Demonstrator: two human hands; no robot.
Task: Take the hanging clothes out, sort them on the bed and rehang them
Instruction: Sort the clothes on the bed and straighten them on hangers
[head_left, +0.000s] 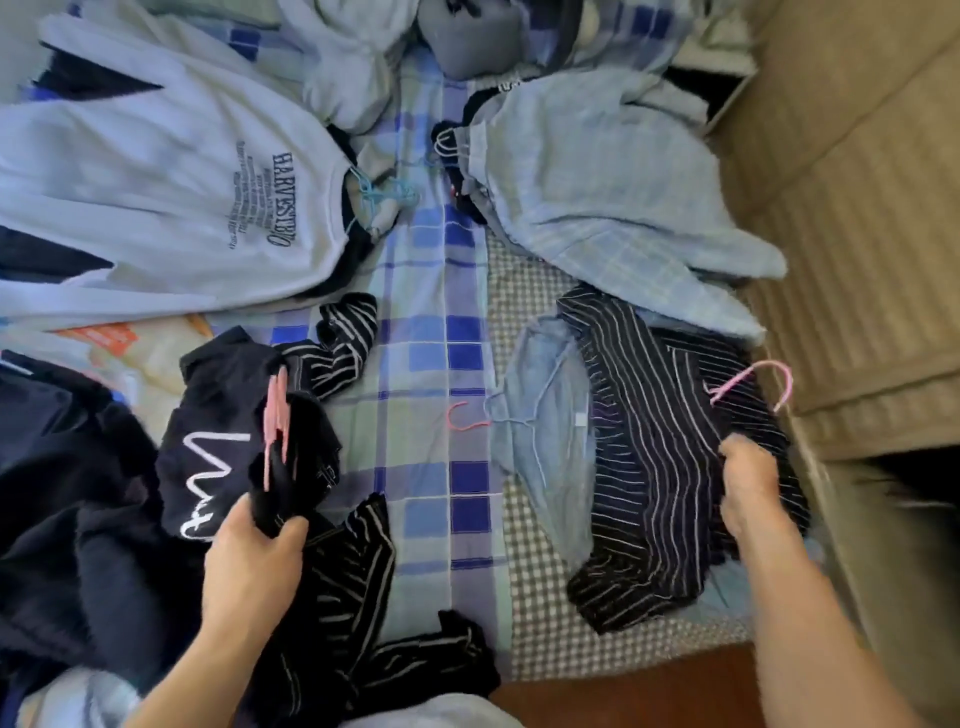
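On the bed (426, 332), left hand (249, 561) grips a black garment (228, 415) left of the denim piece (545, 431) — right hand (748, 483) clutches the striped shirt (660, 467) just right of it.

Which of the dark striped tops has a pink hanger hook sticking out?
The striped top on the right, under the right hand. Its pink hook pokes out at the bed's edge; the other striped ones show none.

Under my right grip (748, 488) I see a black shirt (670, 467) with thin white stripes on a pink hanger (753, 384); beside it, pale blue denim (545, 431).
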